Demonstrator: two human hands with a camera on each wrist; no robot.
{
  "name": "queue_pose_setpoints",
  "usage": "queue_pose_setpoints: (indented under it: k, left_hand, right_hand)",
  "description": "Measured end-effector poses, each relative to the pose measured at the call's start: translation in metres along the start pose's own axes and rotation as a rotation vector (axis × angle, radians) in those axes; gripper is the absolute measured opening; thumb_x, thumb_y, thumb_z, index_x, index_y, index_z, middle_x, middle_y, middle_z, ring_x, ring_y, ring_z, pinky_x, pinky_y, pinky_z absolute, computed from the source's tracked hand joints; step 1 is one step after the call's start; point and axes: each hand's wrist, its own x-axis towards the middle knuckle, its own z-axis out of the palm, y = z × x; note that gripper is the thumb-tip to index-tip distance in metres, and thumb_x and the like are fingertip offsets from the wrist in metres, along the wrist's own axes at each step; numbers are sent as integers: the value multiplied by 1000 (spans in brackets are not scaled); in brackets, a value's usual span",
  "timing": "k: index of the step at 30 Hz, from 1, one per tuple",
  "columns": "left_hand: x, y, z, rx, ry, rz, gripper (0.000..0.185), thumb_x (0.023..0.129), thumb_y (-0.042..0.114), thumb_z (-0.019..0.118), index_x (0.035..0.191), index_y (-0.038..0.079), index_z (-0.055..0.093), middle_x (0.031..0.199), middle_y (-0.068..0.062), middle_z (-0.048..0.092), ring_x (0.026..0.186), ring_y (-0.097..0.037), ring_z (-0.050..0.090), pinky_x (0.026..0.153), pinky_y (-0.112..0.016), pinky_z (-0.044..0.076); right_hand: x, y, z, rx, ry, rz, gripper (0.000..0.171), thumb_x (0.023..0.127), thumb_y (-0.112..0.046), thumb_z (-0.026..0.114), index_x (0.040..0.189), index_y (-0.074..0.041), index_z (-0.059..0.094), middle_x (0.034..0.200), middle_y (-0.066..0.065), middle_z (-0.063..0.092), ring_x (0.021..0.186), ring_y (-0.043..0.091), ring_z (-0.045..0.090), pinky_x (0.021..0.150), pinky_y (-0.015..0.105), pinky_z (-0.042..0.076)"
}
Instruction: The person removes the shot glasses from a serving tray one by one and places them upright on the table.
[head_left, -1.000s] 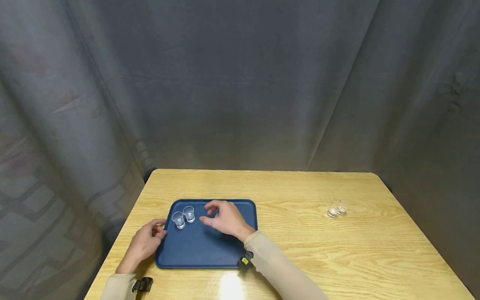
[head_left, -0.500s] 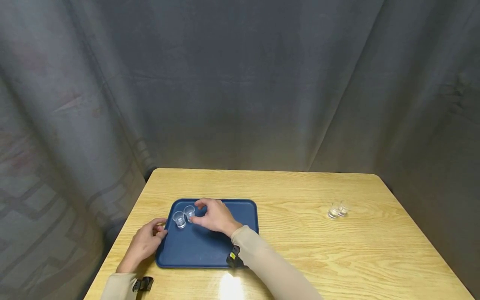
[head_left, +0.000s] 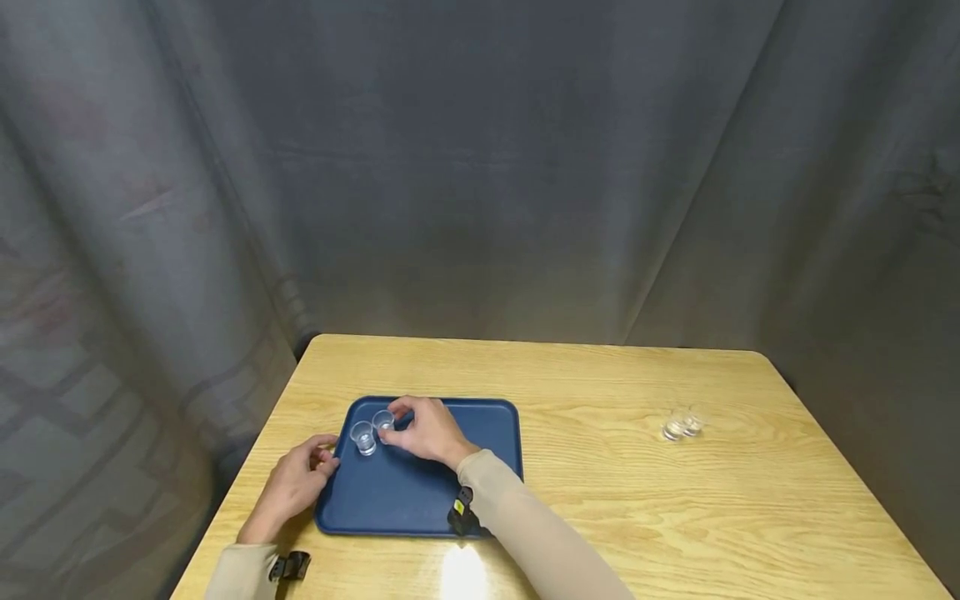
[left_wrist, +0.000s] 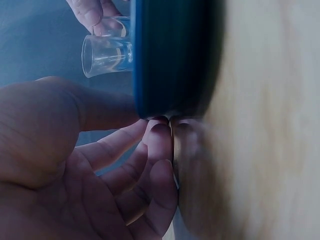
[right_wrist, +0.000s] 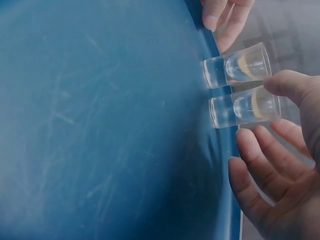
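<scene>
Two clear shot glasses stand upright side by side on the blue tray (head_left: pixel 405 508), near its far left corner. My right hand (head_left: pixel 429 429) has its thumb and fingers around the right-hand shot glass (right_wrist: pixel 245 107), gripping it near the rim. The other shot glass (head_left: pixel 363 437) stands close beside it, to the left. At the tray's left edge, my left hand (head_left: pixel 292 483) pinches the rim, thumb (left_wrist: pixel 110 111) on the upper side and fingertips lower down. In the left wrist view both glasses show beyond the tray's edge, one partly behind the other.
Two more clear shot glasses (head_left: pixel 682 423) stand together on the wooden table (head_left: pixel 675 517) at the right. Dark grey curtains (head_left: pixel 480 167) hang behind the table and along its sides.
My right hand has moved left across the tray to the right-hand shot glass and taken hold of it. The left hand has stayed at the tray's edge. The head view has shifted slightly.
</scene>
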Motion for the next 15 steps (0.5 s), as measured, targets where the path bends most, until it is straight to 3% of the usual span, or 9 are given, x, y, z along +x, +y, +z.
queue_pose_setpoints:
  k: [15]
  left_hand:
    - [1, 2, 0, 1, -5, -15, 38, 103, 12, 64, 139, -3, 63, 102, -9, 66, 89, -20, 62, 75, -34, 47]
  right_hand:
    - [0, 1, 7, 9, 80, -23, 39, 85, -37, 89, 117, -16, 80, 104, -4, 79, 67, -7, 59, 66, 17, 49]
